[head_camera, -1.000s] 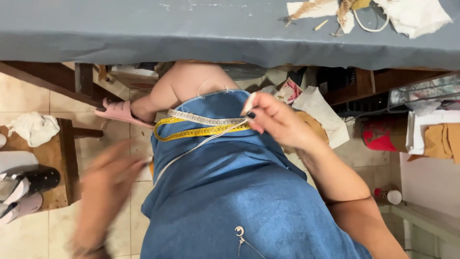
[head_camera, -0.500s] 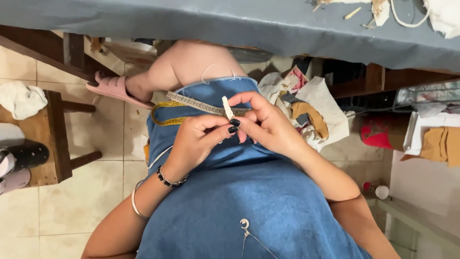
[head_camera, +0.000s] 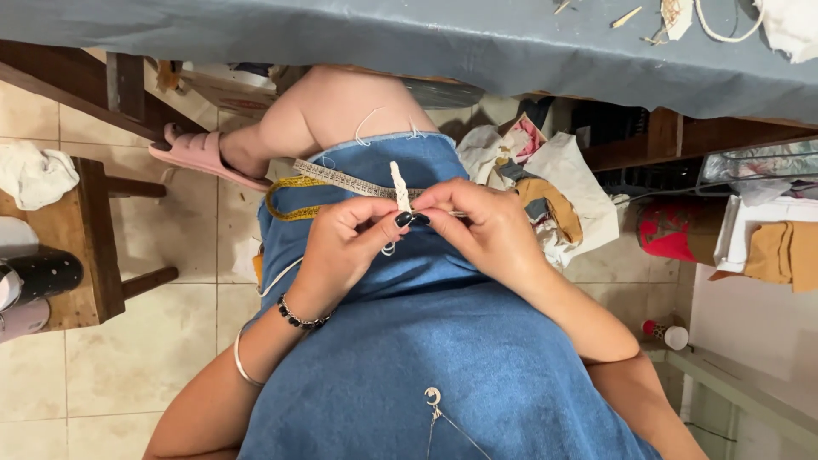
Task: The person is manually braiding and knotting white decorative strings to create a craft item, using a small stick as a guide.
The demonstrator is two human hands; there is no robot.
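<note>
since the earlier frame both hands have drawn closer over the lap and the white strip now stands more upright between them. nearest the camera, a blue denim dress [head_camera: 409, 375] covers the lap, with a small crescent pendant [head_camera: 433, 396] hanging on it. left hand [head_camera: 345, 247] is pressed together, thumb and forefinger pinching the lower end of a narrow white braided cord [head_camera: 398, 186]; right hand [head_camera: 486, 230] is likewise closed, its dark-nailed fingertips meeting the left at the same spot. the cord rises from the pinch, lying across a yellow measuring tape [head_camera: 294, 200] draped over the knee. judged from its slack, the cord is light, soft and limp, not slippery, best held close to its end between fingertips. farther off, a pink slipper [head_camera: 200, 158] rests on the tiled floor beside a wooden stool [head_camera: 94, 247] bearing a white cloth [head_camera: 34, 175]. to the right, a white bag [head_camera: 562, 192] holds crumpled fabric scraps, and a red container [head_camera: 677, 230] stands beyond; its contents cannot be told. farthest, the grey-covered desk [head_camera: 426, 43] carries scraps of cord.
</note>
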